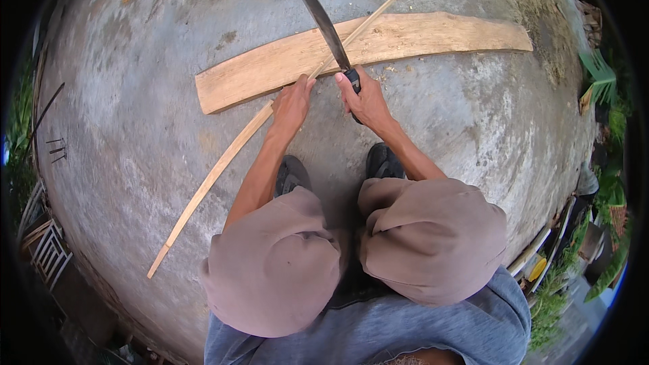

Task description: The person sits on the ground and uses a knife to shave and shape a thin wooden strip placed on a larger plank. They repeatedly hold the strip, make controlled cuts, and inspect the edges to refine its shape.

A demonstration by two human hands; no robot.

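Observation:
My left hand (292, 105) is closed around the middle of a long, thin strip of pale wood or bamboo (218, 170). The strip runs from the lower left to the far right, crossing above a wide wooden plank (446, 32). In my right hand (368, 98) is a machete (326, 27), gripped by its black handle. Its dark blade points up and away to the left, and in this view it crosses the strip just beyond my hands. I cannot tell whether the blade touches the strip. The plank lies flat on the ground ahead of both hands.
Small shavings (389, 69) lie by the plank's near edge on the grey concrete floor (135, 128). My shoes (292, 174) and bent knees are close below my hands. Green plants (602, 84) line the right rim, and a white slatted rack (51, 253) stands at the left.

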